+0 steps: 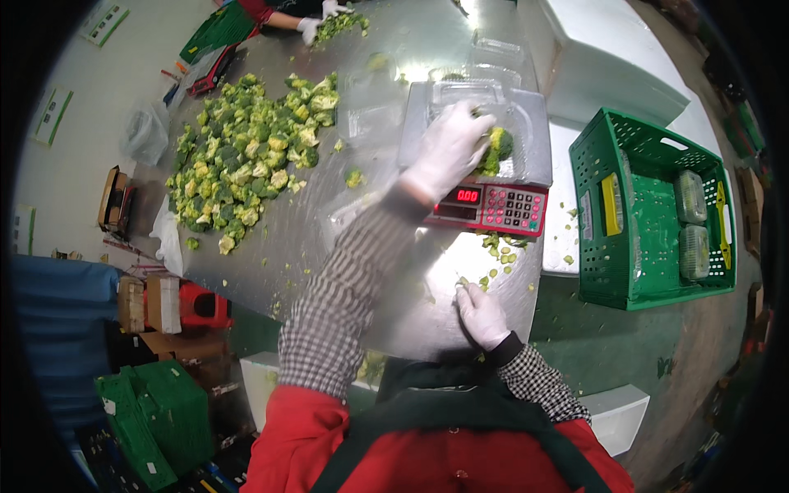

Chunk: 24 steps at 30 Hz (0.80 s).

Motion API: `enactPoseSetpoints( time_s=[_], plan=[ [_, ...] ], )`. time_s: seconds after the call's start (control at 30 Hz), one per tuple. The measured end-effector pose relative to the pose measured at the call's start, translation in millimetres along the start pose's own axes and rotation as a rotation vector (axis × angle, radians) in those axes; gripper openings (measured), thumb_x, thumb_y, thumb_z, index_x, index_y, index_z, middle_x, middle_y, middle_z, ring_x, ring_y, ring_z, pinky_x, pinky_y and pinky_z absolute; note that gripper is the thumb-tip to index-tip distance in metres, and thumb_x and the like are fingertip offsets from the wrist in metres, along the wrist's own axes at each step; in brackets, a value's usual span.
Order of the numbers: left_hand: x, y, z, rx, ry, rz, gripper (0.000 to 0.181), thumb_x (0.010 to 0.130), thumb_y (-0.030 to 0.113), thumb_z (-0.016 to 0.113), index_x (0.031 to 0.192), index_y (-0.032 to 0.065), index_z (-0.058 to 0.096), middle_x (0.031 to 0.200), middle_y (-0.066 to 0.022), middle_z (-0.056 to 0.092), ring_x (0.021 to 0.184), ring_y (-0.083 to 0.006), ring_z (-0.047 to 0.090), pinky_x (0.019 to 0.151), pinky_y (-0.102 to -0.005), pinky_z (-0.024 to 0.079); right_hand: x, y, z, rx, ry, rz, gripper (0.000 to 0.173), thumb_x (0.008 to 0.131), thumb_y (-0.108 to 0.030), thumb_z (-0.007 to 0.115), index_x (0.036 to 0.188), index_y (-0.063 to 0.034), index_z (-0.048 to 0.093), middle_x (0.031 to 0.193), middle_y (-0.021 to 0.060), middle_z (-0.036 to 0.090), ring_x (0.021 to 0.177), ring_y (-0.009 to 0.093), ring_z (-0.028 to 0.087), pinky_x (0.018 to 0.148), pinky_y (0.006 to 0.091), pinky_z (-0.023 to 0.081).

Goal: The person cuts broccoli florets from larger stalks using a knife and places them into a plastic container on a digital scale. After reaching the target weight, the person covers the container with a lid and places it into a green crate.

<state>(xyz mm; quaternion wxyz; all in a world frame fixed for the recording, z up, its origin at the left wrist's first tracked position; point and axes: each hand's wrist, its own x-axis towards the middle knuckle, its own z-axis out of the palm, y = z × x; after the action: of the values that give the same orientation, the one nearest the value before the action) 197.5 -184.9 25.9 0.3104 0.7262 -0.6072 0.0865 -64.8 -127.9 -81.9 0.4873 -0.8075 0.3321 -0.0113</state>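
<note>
My left hand point(453, 145), in a white glove, reaches over a clear plastic container point(521, 163) on the scale's platform point(413, 132). Broccoli florets point(498, 148) lie in the container beside its fingers; whether the hand grips one is hidden. The scale's red panel point(490, 206) faces me, its display lit at zero. Lower down, near the front edge of the metal table point(394, 308), my gloved right hand point(484, 314) pinches a small thin object, greenish at the fingertips and too blurred to name. Cut stem slices point(502, 256) lie just beyond it.
A large heap of broccoli florets point(246, 160) covers the table's left. Clear containers point(370, 120) stand behind. At right, a green crate point(653, 286) holds several filled clamshells point(694, 252). A co-worker's gloved hands point(309, 29) handle broccoli at the far end, near another scale point(212, 68).
</note>
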Motion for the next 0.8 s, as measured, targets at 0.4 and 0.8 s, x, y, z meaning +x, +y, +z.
enactPoseSetpoints(
  time_s=[0.4, 0.8],
  plan=[
    [-139.7, -30.2, -78.9, 0.079, -0.549, -0.333, 0.030, 0.086, 0.030, 0.071, 0.105, 0.0066, 0.071, 0.086, -0.0189, 0.069, 0.077, -0.0350, 0.069, 0.071, -0.0409, 0.055, -2.2, 22.8, 0.1, 0.067, -0.006, -0.018, 0.025, 0.098, -0.028, 0.056, 0.092, -0.0043, 0.062, 0.076, 0.0249, 0.064, 0.075, 0.045, 0.063, 0.065, 0.0491, 0.049],
    [-257.7, 36.7, -70.2, -1.466, 0.232, -1.222, 0.063, 0.086, 0.005, 0.054, 0.146, -0.0031, 0.039, 0.138, -0.0182, 0.052, 0.122, -0.0314, 0.057, 0.099, -0.0407, 0.051, -7.3, -14.7, 4.2, 0.133, -0.021, -0.205, 0.016, 0.096, -0.017, 0.059, 0.090, -0.0015, 0.062, 0.073, 0.0213, 0.062, 0.069, 0.038, 0.063, 0.058, 0.0410, 0.048]
  ],
)
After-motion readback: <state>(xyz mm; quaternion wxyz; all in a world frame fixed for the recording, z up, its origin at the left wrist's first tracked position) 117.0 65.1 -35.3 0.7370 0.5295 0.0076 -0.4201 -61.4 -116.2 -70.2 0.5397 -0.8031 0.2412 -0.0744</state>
